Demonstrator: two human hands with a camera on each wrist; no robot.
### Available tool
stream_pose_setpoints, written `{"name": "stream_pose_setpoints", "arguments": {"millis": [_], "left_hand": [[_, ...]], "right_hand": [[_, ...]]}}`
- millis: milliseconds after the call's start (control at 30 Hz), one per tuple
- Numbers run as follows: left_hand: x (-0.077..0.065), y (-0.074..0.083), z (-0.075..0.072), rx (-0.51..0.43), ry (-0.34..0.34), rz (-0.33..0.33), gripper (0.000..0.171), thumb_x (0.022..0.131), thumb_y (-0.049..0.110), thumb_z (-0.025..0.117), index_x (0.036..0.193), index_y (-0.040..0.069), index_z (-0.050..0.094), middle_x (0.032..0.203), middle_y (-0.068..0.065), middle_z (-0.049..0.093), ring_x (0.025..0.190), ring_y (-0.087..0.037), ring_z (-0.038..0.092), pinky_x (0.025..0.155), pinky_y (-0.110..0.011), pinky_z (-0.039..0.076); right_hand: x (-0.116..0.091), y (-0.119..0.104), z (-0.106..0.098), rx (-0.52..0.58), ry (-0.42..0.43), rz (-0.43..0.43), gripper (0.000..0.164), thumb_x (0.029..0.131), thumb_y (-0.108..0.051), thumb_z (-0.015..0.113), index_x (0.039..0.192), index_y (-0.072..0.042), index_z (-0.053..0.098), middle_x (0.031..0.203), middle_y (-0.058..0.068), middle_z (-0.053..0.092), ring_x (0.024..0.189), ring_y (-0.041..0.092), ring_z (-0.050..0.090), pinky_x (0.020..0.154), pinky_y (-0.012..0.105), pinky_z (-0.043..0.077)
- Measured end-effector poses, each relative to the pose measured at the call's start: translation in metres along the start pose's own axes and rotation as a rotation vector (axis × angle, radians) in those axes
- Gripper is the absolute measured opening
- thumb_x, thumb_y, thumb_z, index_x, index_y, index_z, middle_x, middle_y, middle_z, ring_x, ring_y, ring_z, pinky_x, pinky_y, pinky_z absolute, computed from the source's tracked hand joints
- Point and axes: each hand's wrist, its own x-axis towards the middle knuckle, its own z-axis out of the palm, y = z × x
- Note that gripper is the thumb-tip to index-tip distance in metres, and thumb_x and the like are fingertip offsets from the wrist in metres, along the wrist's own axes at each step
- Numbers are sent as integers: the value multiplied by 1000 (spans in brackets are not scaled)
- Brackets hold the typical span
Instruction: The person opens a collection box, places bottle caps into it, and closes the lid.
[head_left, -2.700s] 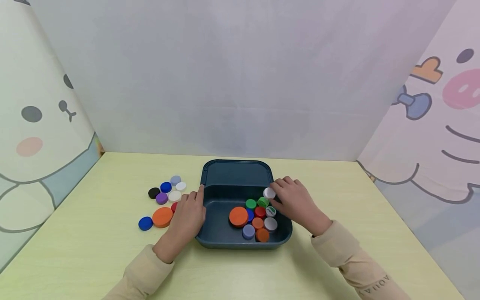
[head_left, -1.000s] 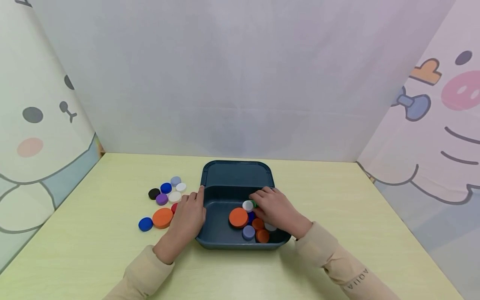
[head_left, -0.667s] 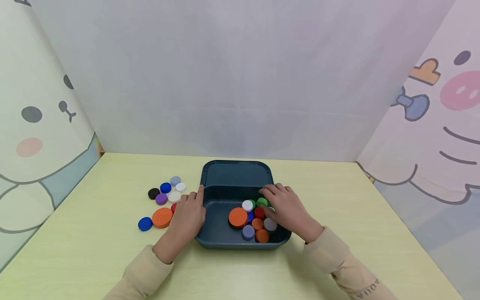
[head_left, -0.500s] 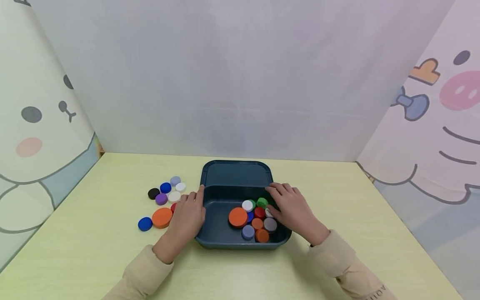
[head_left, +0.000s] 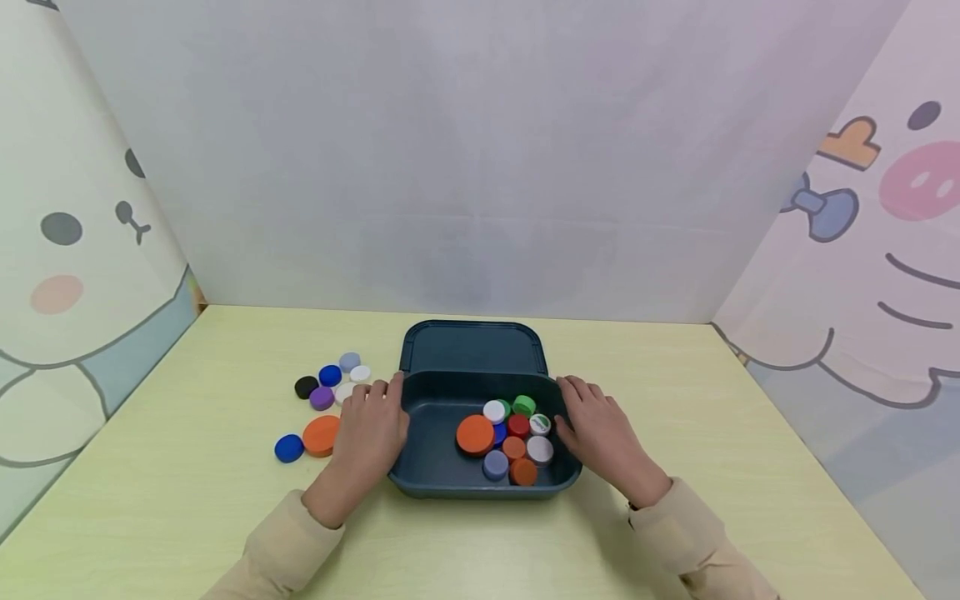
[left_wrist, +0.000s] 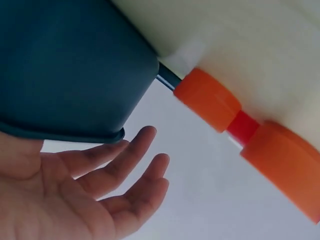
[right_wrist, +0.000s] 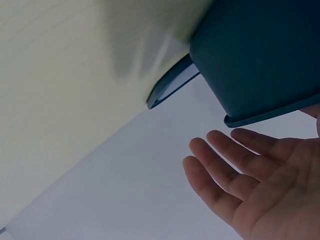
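A dark blue box (head_left: 431, 477) stands on the table with several bottle caps gathered in its right half. Among these are a large orange cap (head_left: 476, 436), a white cap (head_left: 494, 412), a green cap (head_left: 524, 406) and a red cap (head_left: 518, 426). My left hand (head_left: 369, 433) rests at the left rim, its fingers loosely bent in the left wrist view. At the right rim is my right hand (head_left: 606, 433), its thumb over the edge. In the right wrist view its fingers extend below the rim, apart from the box wall (right_wrist: 260, 60).
Behind the box lies its dark blue lid (head_left: 475, 347). Left of it several caps lie on the table (head_left: 187, 500), including a blue cap (head_left: 288, 448), an orange cap (head_left: 321, 436), a black cap (head_left: 306, 387) and a purple cap (head_left: 322, 398). A pale backdrop (head_left: 465, 167) rises behind.
My right hand brought the white cap leftward inside the box, let it go beside the green caps, and drew back to the right rim. My left hand shifted slightly at the left rim.
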Motion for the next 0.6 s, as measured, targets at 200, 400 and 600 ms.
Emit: {"name": "stream_pose_setpoints", "arguments": {"millis": [200,400,600], "left_hand": [[2,-2,-4,-44,53,3,43,88,24,56,125,3,52,109,-19,60,99,-36,53,80,-46,49],[4,-7,-9,-17,75,11,39,89,26,57,120,2,55,106,-20,61,98,-38,53,80,-47,48],[6,-20,-13,4,96,5,35,88,24,57,115,1,57,106,-21,60,99,-40,51,81,-50,46]], "right_hand": [[-2,-1,3,18,-5,21,47,83,-14,62,125,3,49,121,17,56,105,31,56,78,45,51],[-1,-3,4,64,-71,61,49,85,-11,58,130,4,44,122,18,56,105,33,56,80,46,51],[1,-5,6,85,-135,86,53,87,-12,56,134,7,37,125,21,53,108,34,54,84,47,49]]}}
